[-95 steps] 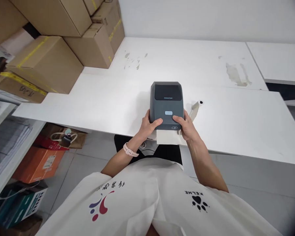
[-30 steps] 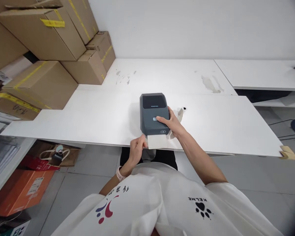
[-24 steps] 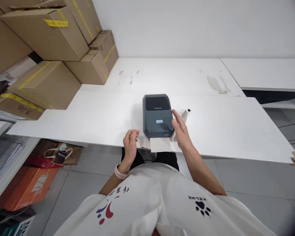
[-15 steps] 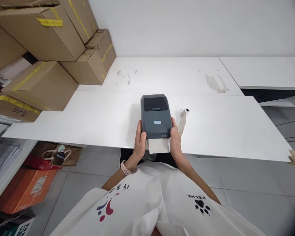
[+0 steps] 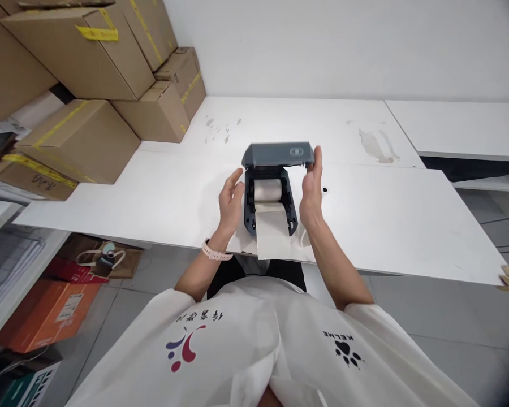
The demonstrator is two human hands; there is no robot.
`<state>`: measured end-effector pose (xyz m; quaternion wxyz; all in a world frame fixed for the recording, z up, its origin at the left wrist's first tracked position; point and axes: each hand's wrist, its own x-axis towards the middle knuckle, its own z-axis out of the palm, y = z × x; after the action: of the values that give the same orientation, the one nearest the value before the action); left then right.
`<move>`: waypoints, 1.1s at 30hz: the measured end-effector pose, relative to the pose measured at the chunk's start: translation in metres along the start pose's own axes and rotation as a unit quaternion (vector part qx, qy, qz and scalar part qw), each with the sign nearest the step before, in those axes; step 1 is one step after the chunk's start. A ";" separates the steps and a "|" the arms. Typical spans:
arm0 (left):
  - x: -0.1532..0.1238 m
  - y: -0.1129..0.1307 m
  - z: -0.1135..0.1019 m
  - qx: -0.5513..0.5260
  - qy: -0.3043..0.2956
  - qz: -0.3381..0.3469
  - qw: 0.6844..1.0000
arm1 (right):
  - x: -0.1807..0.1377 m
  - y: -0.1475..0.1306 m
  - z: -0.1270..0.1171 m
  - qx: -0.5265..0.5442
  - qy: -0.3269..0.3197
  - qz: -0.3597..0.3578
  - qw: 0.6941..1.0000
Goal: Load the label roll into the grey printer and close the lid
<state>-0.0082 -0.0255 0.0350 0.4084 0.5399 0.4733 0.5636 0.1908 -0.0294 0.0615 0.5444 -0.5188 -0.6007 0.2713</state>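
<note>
A dark grey label printer (image 5: pixel 249 217) sits near the front edge of the white table with its lid (image 5: pixel 275 154) raised. Inside lies a white label roll (image 5: pixel 267 190), and its paper strip (image 5: pixel 273 232) runs out of the front past the table edge. My right hand (image 5: pixel 312 195) has its fingers on the lid's right corner, holding it up. At the left side of the printer, my left hand (image 5: pixel 231 203) is open, fingers and thumb apart, close to the lid's left corner. Behind my right hand, a small paper roll (image 5: pixel 324 190) is mostly hidden.
Cardboard boxes (image 5: pixel 78 138) with yellow tape are stacked at the table's back left. A white wall (image 5: pixel 322 51) rises behind the white table (image 5: pixel 390 226). On the floor at left are an orange box (image 5: pixel 46 316) and a paper bag (image 5: pixel 129 263).
The printer lid has swung up, exposing the label roll inside. Both hands have moved from the printer's lower sides up and away from my body, the right one with the lid.
</note>
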 end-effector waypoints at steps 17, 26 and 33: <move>0.022 -0.035 0.015 0.028 -0.063 -0.114 0.991 | 0.082 0.012 0.001 -0.170 -0.017 -0.108 0.979; 0.034 -0.032 0.009 0.050 -0.077 -0.090 0.992 | 0.061 0.020 0.027 -0.378 -0.376 -0.050 0.845; 0.045 -0.038 0.007 0.004 -0.079 -0.107 0.991 | 0.077 0.008 0.038 -0.358 -0.430 -0.023 0.828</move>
<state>-0.0069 0.0270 0.0079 0.5002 0.5312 0.4966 0.4702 0.1679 0.0530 0.0734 0.0128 -0.4943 -0.8409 0.2201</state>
